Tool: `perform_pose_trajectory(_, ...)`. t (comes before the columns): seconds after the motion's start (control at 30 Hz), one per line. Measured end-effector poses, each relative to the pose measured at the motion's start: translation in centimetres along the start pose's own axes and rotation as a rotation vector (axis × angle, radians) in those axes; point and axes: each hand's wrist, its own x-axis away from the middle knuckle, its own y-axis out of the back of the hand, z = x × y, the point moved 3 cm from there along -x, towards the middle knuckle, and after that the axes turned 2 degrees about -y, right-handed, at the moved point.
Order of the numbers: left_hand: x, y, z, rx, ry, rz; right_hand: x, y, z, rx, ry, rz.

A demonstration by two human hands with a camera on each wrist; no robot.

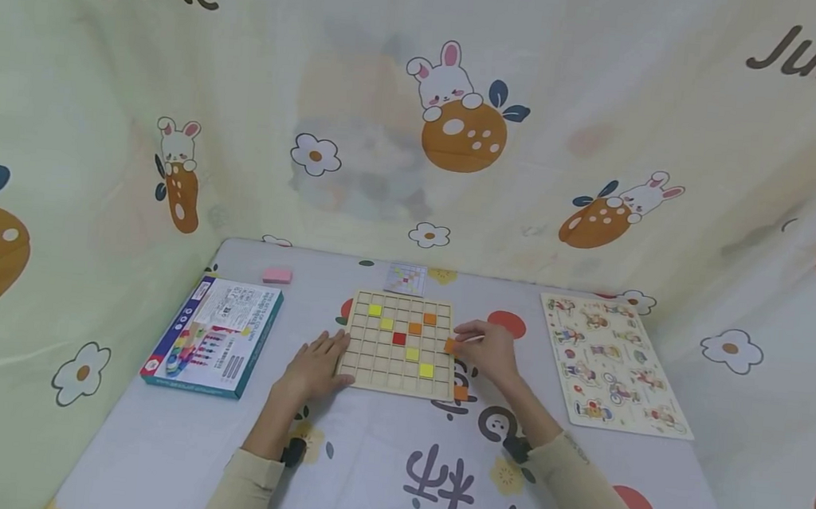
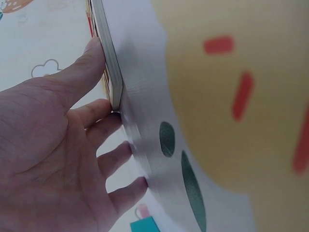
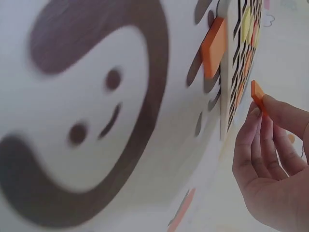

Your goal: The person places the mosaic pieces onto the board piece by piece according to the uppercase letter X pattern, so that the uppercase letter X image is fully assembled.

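Observation:
In the head view a wooden grid board [image 1: 362, 379] lies mid-table, with several yellow and orange square tiles and one red tile [image 1: 399, 338] in its cells. My right hand [image 1: 490, 353] pinches an orange tile [image 3: 257, 95] between thumb and fingertips, above the board's right edge. Another orange tile [image 1: 461, 393] lies on the cloth beside the board's lower right corner. My left hand [image 1: 312, 371] rests at the board's left edge; its thumb touches the edge and its fingers are spread and fairly straight in the left wrist view.
A small pattern card [image 1: 406, 279] lies behind the board, and a pink block [image 1: 277, 276] is at the back left. A boxed set [image 1: 217, 339] sits on the left. On the right lies a picture board [image 1: 615, 367]. Printed curtains hang round the table.

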Motion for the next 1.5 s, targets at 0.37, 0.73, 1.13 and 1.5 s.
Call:
perform_pose_trajectory(0.37,0.2,0.1,-0.1,0.012,0.002,0.000,-0.6,-3.3,2.1,-0.036,0.018,0.059)
perform_pose_trajectory(0.73,0.1,0.1,-0.2,0.010,0.006,0.003,-1.2,-6.0,3.7,-0.084,0.049,0.102)
perform_pose_trajectory(1.13,0.0,0.1,0.0,0.014,0.005,0.016,-2.0,-8.2,5.0,-0.058,0.070,0.134)
perform_pose_trajectory(1.5,-0.4,-0.3,0.6,-0.006,0.012,0.033,-2.2,-9.5,5.7,-0.065,0.117,0.152)
